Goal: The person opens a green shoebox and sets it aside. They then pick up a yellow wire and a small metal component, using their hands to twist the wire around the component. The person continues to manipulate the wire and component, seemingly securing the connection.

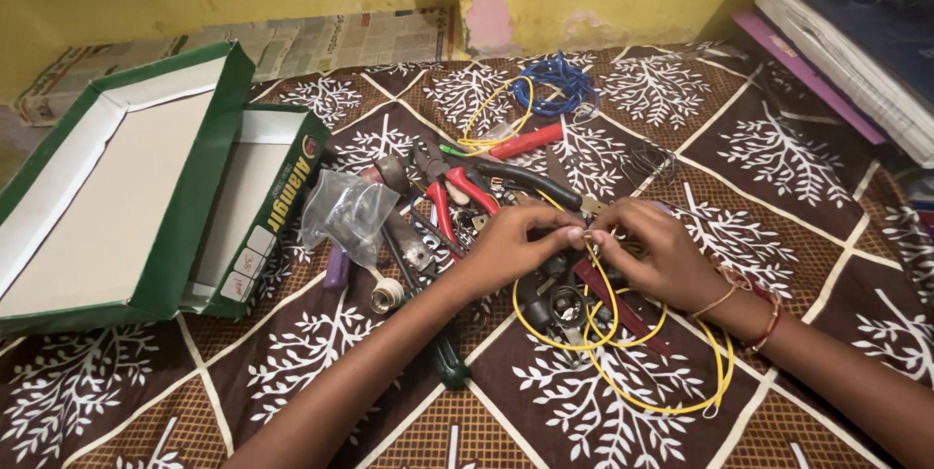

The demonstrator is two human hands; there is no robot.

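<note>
Both hands pinch looping yellow wire end.

Dim warm indoor light, soft shadows, no glare; centre sharp, slight wide-angle stretch & blur at edges

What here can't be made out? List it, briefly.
- Head view: the small part pinched between left hand and right hand, hidden by fingertips.
- Tools under the hands, covered by them and the yellow wire.
- Book stack, cut off by the right edge.
- Plastic bag contents, too blurred.
</note>
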